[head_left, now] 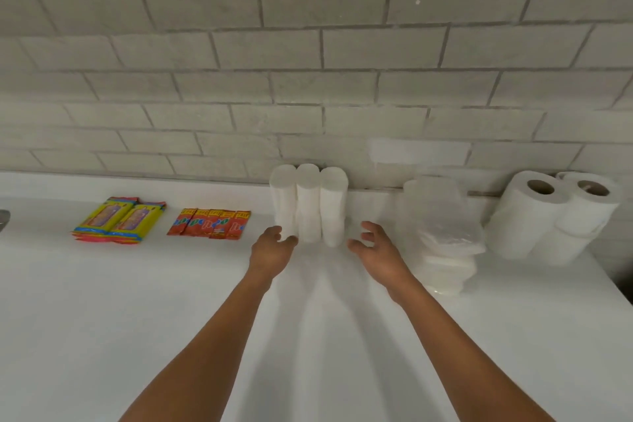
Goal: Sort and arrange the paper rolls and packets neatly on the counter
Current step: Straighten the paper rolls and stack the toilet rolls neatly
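Three upright white paper rolls [308, 205] stand touching at the tabletop's [137, 319] 12 o'clock edge. The left hand [272, 248] touches the leftmost roll, fingers loosely spread; the right hand [376, 252] hovers beside them, fingers wide, holding nothing.

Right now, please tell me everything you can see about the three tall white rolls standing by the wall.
The three tall white rolls are plain white, papery-looking cylinders with flat tops and no visible core hole. They stand upright, side by side and pressed together, on the white counter close to the grey brick wall. The left hand touches the leftmost roll's base; the right hand is open just beside them, apart.
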Demonstrator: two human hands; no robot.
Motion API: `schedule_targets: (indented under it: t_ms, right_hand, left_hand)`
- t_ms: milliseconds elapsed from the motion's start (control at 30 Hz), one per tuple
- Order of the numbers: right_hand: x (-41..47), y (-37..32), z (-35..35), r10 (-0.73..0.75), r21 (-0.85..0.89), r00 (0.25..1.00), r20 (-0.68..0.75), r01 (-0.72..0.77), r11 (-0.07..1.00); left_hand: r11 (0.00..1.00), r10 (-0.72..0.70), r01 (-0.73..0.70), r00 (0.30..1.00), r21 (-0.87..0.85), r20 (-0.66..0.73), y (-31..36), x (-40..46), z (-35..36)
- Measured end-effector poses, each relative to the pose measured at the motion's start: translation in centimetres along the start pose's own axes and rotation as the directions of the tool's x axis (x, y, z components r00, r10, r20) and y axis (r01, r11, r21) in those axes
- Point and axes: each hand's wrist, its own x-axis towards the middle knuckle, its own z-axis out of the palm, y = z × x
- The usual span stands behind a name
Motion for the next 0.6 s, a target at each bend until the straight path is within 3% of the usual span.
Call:
schedule_targets:
  t_ms: [167,367,600]
  right_hand:
    - [4.5,-0.4,3.9,0.066,-0.030,0.996,-0.064,-0.068,0.997]
    - [8.6,0.0,6.1,0.103,-0.072,0.985,-0.135,-0.114,0.991]
    - [10.7,0.5,7.7,0.013,-0.024,0.998,-0.068,-0.015,1.000]
  left_hand:
    - [1.000,-0.022,0.021,1.000,0.012,0.020,-1.0,5.2,-1.7]
    - [0.996,0.072,-0.077,0.990,0.036,0.121,-1.0,9.5,-1.5]
    - [0.987,0.157,-0.158,0.976,-0.005,0.149,-1.4,11.7,0.3]
